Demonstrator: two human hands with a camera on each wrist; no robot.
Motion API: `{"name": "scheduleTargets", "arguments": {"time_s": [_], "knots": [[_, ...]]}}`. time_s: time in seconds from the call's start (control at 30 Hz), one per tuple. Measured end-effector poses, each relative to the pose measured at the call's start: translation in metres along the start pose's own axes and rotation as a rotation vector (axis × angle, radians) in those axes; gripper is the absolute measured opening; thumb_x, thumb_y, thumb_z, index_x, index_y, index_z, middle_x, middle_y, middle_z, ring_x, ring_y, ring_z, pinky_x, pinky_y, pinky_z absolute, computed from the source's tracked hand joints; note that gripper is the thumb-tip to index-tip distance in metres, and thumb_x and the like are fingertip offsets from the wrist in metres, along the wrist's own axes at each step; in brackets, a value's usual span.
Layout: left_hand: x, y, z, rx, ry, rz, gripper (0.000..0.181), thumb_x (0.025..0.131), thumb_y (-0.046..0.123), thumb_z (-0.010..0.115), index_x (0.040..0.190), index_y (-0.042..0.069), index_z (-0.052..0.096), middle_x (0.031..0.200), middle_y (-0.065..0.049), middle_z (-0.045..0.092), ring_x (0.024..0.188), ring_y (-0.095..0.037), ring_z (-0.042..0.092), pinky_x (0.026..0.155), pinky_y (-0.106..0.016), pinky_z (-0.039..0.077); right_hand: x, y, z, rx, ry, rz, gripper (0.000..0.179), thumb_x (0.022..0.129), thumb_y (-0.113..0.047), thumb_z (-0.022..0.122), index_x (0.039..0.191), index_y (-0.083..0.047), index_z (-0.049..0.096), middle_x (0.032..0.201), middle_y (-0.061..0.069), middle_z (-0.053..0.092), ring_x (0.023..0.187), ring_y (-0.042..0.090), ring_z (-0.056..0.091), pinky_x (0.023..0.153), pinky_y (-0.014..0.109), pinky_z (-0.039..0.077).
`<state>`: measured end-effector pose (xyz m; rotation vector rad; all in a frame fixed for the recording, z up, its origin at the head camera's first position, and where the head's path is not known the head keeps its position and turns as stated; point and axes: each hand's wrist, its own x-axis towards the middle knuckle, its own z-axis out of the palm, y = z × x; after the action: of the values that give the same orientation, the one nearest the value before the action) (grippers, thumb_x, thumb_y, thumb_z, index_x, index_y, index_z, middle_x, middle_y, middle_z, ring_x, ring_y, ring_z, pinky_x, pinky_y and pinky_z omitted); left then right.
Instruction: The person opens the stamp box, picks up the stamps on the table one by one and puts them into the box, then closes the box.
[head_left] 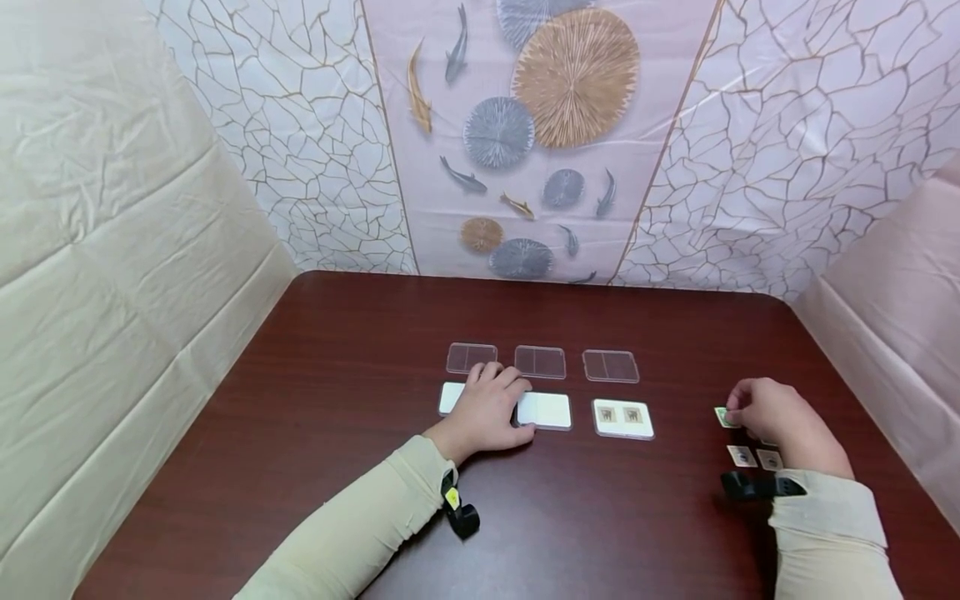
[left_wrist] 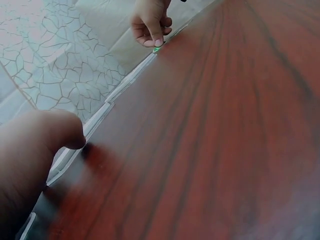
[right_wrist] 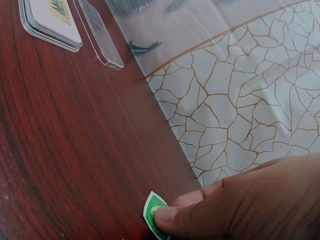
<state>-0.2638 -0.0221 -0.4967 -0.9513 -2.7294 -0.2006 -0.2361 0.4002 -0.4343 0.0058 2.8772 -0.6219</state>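
Note:
My right hand (head_left: 776,417) pinches a small green postage stamp (right_wrist: 151,212) with a white perforated edge between thumb and forefinger, at the right of the table. Just below that hand, two more stamps (head_left: 742,456) lie side by side. My left hand (head_left: 489,412) rests with fingers spread over the row of white-lined flat cases, its thumb at the near edge of the middle case (head_left: 553,412). It partly covers the left case (head_left: 450,397). To the right, a third case (head_left: 622,419) holds two brownish stamps (head_left: 632,414).
Behind the cases lie three clear plastic lids (head_left: 611,366) in a row. The dark red-brown wooden table (head_left: 360,350) meets a patterned cloth wall (head_left: 315,167) at its far edge. Plain cloth hangs along both sides.

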Motion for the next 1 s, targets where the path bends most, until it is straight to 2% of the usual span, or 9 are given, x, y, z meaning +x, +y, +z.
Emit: {"name": "scheduleTargets", "arguments": {"time_s": [0.13, 0.23, 0.47, 0.6, 0.8, 1.0], "knots": [[0.001, 0.0, -0.001, 0.001, 0.006, 0.001, 0.058, 0.081, 0.059, 0.064, 0.125, 0.021, 0.065, 0.124, 0.005, 0.06, 0.115, -0.022, 0.047, 0.104, -0.047, 0.033, 0.003, 0.001, -0.001, 0.049, -0.005, -0.006, 0.019, 0.089, -0.007, 0.07, 0.099, 0.004, 0.058, 0.077, 0.008, 0.061, 0.063, 0.02, 0.058, 0.059, 0.036, 0.046], [0.001, -0.001, -0.001, 0.003, 0.01, 0.003, 0.059, 0.08, 0.059, 0.065, 0.125, 0.021, 0.066, 0.124, 0.005, 0.06, 0.114, -0.022, 0.048, 0.103, -0.047, 0.033, 0.003, 0.002, 0.0, 0.069, -0.011, -0.005, 0.016, 0.091, -0.008, 0.068, 0.099, 0.004, 0.061, 0.079, 0.009, 0.062, 0.065, 0.022, 0.058, 0.058, 0.036, 0.046], [0.001, 0.0, -0.001, 0.002, 0.002, -0.001, 0.06, 0.079, 0.059, 0.066, 0.125, 0.021, 0.066, 0.124, 0.005, 0.06, 0.114, -0.022, 0.047, 0.103, -0.047, 0.033, 0.003, -0.002, 0.001, -0.018, 0.059, -0.015, 0.012, 0.092, -0.015, 0.069, 0.089, -0.004, 0.066, 0.081, 0.01, 0.063, 0.074, 0.028, 0.053, 0.061, 0.036, 0.04], [0.001, 0.0, 0.0, 0.002, 0.005, -0.003, 0.06, 0.079, 0.06, 0.066, 0.125, 0.022, 0.066, 0.124, 0.006, 0.06, 0.114, -0.021, 0.048, 0.103, -0.047, 0.033, 0.004, -0.007, 0.001, -0.051, 0.106, -0.032, 0.014, 0.091, -0.018, 0.07, 0.09, -0.005, 0.068, 0.082, 0.009, 0.065, 0.075, 0.029, 0.055, 0.061, 0.037, 0.041], [0.001, 0.001, -0.001, 0.0, 0.0, -0.01, 0.061, 0.078, 0.06, 0.067, 0.125, 0.022, 0.066, 0.125, 0.006, 0.061, 0.113, -0.021, 0.049, 0.103, -0.047, 0.034, 0.006, -0.026, 0.001, -0.054, 0.184, -0.068, 0.02, 0.091, -0.022, 0.07, 0.103, -0.005, 0.069, 0.09, 0.014, 0.069, 0.079, 0.029, 0.061, 0.06, 0.04, 0.044], [0.0, 0.0, -0.001, -0.002, -0.005, -0.015, 0.061, 0.078, 0.061, 0.067, 0.125, 0.022, 0.067, 0.125, 0.007, 0.061, 0.113, -0.021, 0.049, 0.102, -0.047, 0.033, 0.006, -0.053, -0.001, -0.028, 0.266, -0.093, 0.018, 0.092, -0.023, 0.07, 0.105, -0.009, 0.07, 0.091, 0.011, 0.071, 0.08, 0.028, 0.062, 0.06, 0.039, 0.043]]}}
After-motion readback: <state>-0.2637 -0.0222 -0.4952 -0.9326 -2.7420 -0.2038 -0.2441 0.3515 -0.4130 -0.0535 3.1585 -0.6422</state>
